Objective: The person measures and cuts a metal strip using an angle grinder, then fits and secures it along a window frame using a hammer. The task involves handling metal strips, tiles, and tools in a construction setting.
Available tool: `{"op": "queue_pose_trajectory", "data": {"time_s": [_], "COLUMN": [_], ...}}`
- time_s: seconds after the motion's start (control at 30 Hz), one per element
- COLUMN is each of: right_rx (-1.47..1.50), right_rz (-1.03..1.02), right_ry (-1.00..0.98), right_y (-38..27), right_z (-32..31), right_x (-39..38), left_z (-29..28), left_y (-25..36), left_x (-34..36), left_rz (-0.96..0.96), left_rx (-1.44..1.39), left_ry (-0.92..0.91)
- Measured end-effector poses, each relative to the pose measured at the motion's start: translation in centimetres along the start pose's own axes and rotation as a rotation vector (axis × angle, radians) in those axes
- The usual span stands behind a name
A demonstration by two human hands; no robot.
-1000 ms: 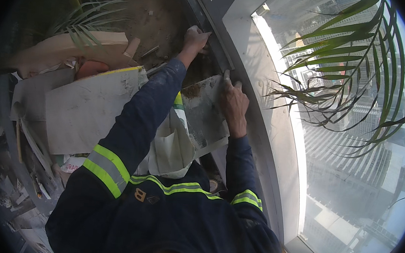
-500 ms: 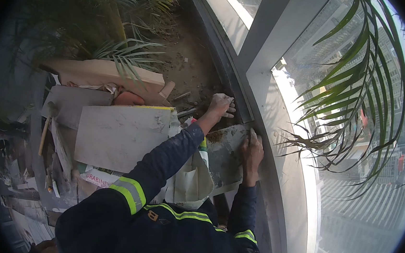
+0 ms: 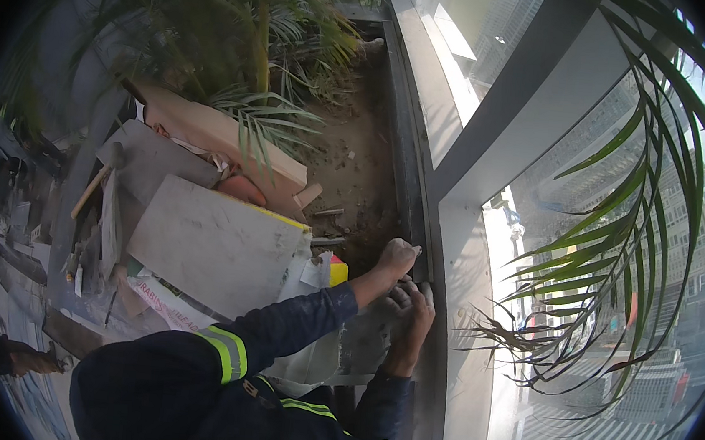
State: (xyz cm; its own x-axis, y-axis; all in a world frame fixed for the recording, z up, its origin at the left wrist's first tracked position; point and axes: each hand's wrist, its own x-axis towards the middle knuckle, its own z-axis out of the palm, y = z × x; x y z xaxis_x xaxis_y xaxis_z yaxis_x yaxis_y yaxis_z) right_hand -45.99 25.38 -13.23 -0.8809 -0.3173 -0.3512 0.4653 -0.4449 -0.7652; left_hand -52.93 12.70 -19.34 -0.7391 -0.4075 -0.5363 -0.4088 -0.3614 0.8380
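Note:
My left hand (image 3: 398,260) is closed in a fist above the dark edging (image 3: 404,157) of the soil bed, knuckles up. Whatever it may hold is hidden. Just below it, my right hand (image 3: 417,308) has its fingers bent inward beside the same edging; their tips are hidden and I cannot make out what is in them. Both hands look dusty and sit close together. A grey, stained tile (image 3: 363,338) lies beneath my right hand and wrist, partly covered by my arms.
Left of my arms, a large grey tile (image 3: 213,229) lies on a pile with a brown cardboard box (image 3: 234,138). A wooden-handled hammer (image 3: 91,190) rests farther left. Palm plants (image 3: 258,52) rise behind. A white window ledge (image 3: 463,347) and glass line the right.
My right hand has moved up off the tile's corner to beside my left hand, its fingers now curled. My left hand is more tightly closed. The view has turned and shifted.

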Motion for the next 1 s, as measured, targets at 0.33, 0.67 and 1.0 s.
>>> {"op": "queue_pose_trajectory", "data": {"time_s": [0.33,0.67,1.0], "right_rx": [0.373,0.394,-0.207], "right_rz": [0.018,-0.030,-0.022], "right_ry": [-0.111,-0.142,0.020], "right_y": [1.6,1.8,-1.5], "right_z": [-2.7,-3.0,-2.6], "right_x": [-0.5,-1.4,0.6], "left_z": [-0.1,1.8,-3.6], "left_y": [0.6,1.6,2.0], "left_x": [-1.0,-1.1,-1.2], "left_rz": [-0.145,0.047,0.297], "left_rx": [-0.259,-0.107,-0.154], "left_ry": [-0.007,0.030,0.075]}}
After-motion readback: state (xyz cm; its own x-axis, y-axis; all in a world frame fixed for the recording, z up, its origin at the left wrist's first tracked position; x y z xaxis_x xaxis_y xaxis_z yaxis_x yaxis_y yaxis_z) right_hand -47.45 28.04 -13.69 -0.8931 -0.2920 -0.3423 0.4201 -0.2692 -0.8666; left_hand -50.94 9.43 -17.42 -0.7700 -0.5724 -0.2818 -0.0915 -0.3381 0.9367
